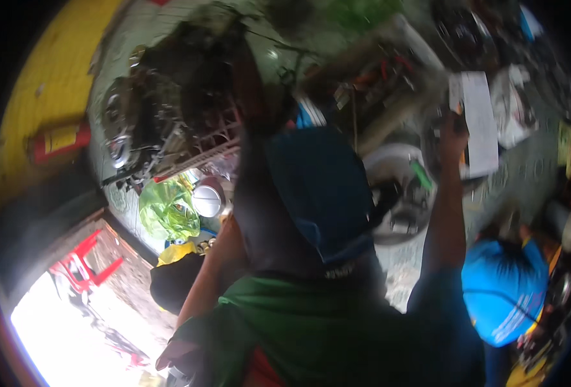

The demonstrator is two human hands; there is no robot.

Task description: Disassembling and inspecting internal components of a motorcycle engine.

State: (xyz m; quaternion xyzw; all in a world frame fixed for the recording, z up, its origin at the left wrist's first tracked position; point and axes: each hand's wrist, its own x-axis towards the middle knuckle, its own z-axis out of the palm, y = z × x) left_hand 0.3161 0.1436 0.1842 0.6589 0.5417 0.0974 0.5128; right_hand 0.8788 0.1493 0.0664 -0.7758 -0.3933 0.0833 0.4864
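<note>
My right arm reaches forward, and my right hand (454,133) is at the left edge of a long white sheet or flat box (481,122). The fingers are dark and blurred, so a grip does not show. My left hand (229,227) is low beside my dark-clothed leg (260,226), which hides most of its fingers. Nearest to it are a round white-topped tin (209,198) and a green plastic bag (166,209). Dark blue cloth (321,187) covers the middle of the view. Between it and my right forearm sits a round grey basin (388,161) with a green object (421,175) in it.
Dark metal machine parts (189,84) crowd the far left. A tray of tools (376,80) lies ahead. A white bag (514,106) is beyond the white sheet. Another person in a blue shirt (504,290) is at the right. A red chair (89,261) stands outside the doorway.
</note>
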